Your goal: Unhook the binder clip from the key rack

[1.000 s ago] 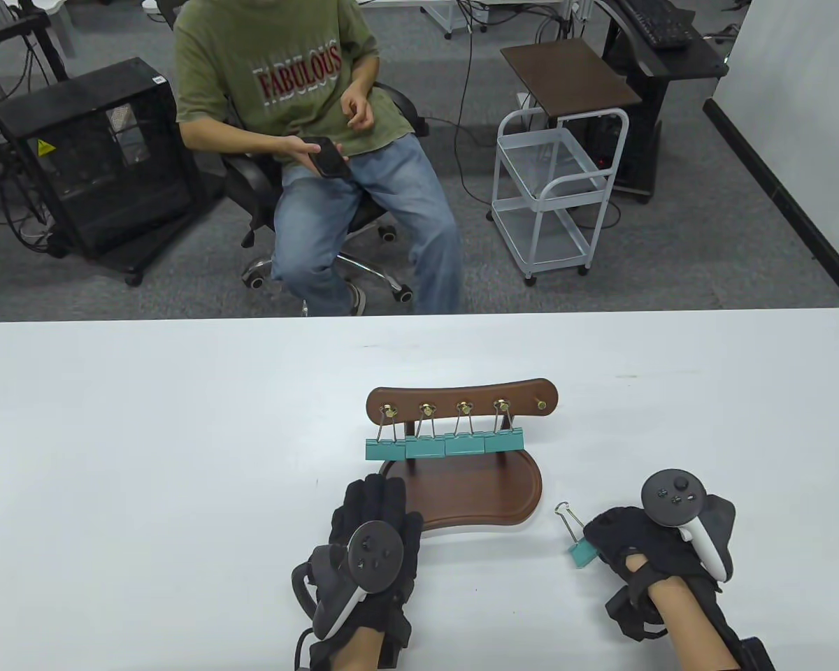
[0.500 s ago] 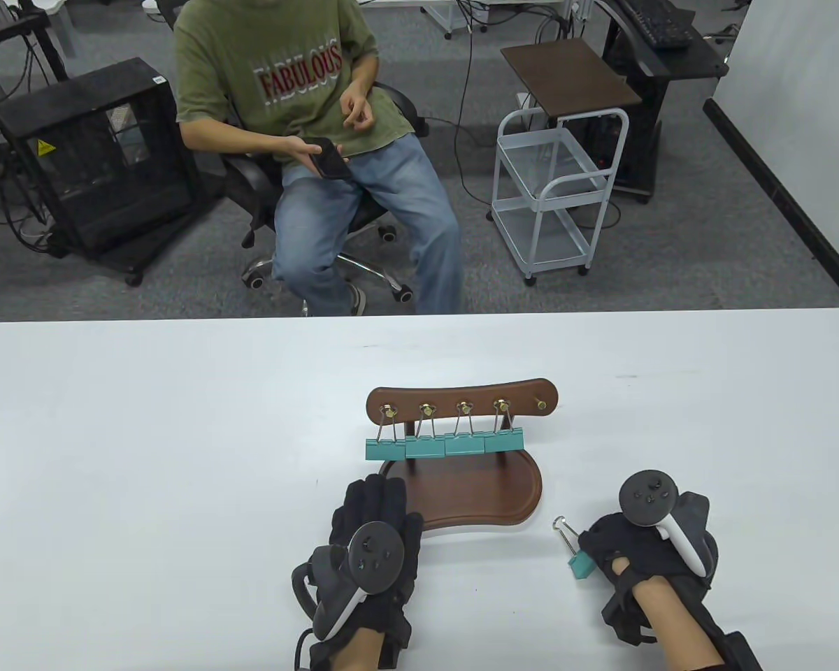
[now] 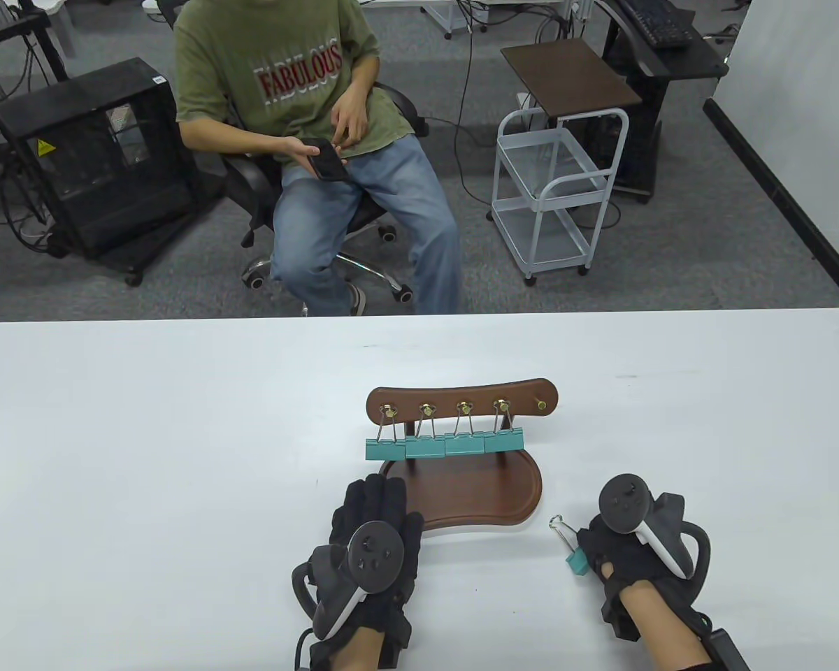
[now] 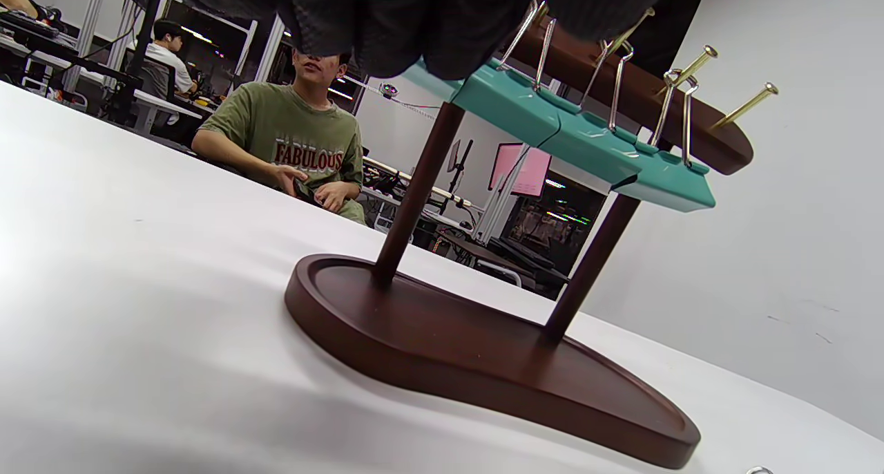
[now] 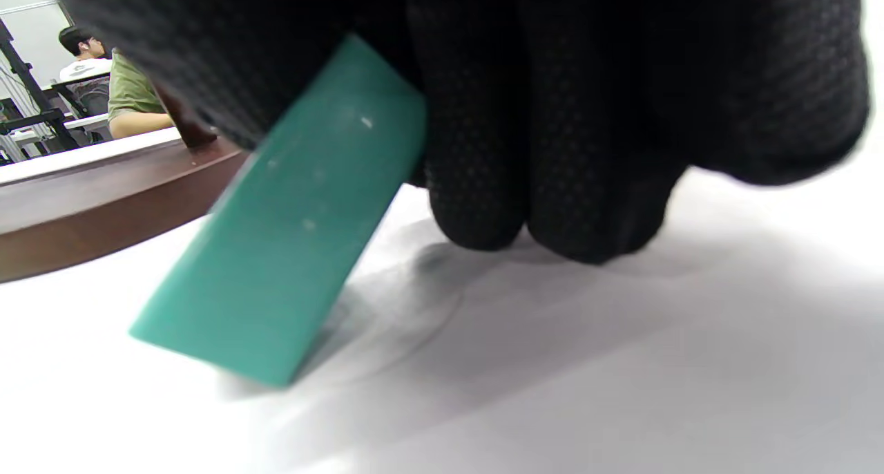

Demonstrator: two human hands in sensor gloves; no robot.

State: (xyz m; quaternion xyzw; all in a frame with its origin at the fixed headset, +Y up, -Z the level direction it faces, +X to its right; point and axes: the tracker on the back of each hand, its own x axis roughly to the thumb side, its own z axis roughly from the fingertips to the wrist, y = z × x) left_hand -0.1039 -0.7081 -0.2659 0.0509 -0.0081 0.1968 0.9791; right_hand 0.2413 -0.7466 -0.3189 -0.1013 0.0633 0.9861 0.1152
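Table view: high, looks down across white tabletop [image 3: 182, 419] toward room beyond; both grips enter from bottom edge, key rack [image 3: 461, 405] just ahead of them, mid-frame.

Left wrist view: low, near tabletop, tilted, looks up under left grip [image 4: 414, 18] at key rack [image 4: 483, 336] close ahead.

Right wrist view: almost at tabletop level, very near, right grip [image 5: 587, 115] fills top, loose binder clip [image 5: 290, 239] against it.

All three views share rack base; wrist views share seated person beyond.
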